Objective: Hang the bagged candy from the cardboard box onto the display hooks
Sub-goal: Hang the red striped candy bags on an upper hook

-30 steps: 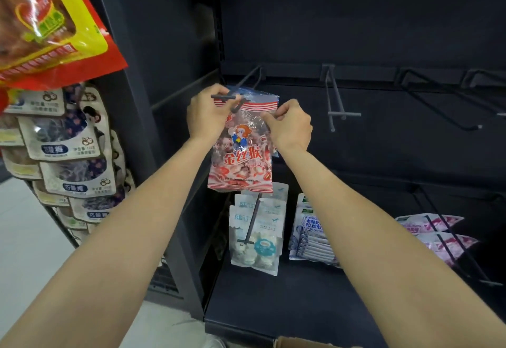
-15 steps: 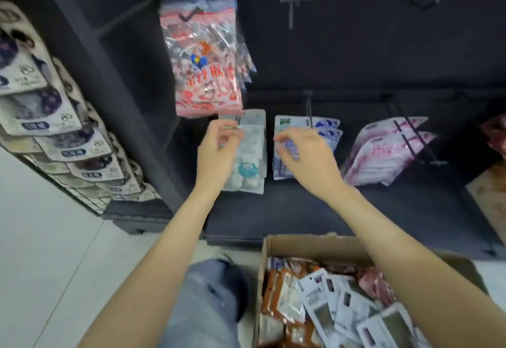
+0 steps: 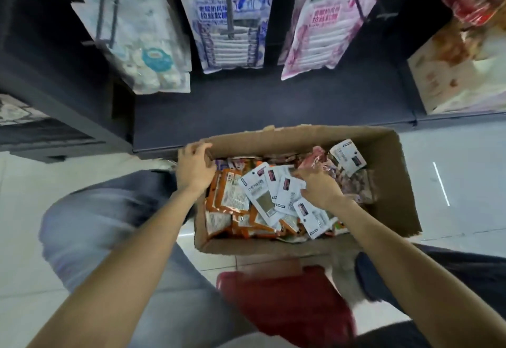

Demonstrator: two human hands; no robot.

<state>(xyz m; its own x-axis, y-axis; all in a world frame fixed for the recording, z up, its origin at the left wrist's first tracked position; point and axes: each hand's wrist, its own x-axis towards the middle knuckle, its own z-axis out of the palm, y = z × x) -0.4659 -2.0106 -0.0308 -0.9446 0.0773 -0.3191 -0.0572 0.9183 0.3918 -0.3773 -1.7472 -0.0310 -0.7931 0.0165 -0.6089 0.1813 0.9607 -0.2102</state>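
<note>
Cardboard box (image 3: 388, 156): one, with two hands (image 3: 195, 168) (image 3: 317, 186) in it.

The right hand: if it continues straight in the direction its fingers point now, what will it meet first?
Probably the pink-red candy bag at its fingertips; the right hand points toward the far side of the cardboard box. Depth is unclear; it may already touch it.

Bright and even from above, slightly cool. Thin white glare streak on the glossy floor (image 3: 441, 183) at right. Dark, low in detail on the black shelf (image 3: 273, 101). Motion blur over the whole picture, strongest on the hanging packets (image 3: 230, 19) at top and on the grey trouser leg (image 3: 109, 227). Wide-angle bending toward the edges. Soft shadow inside the cardboard box (image 3: 391, 183).
</note>
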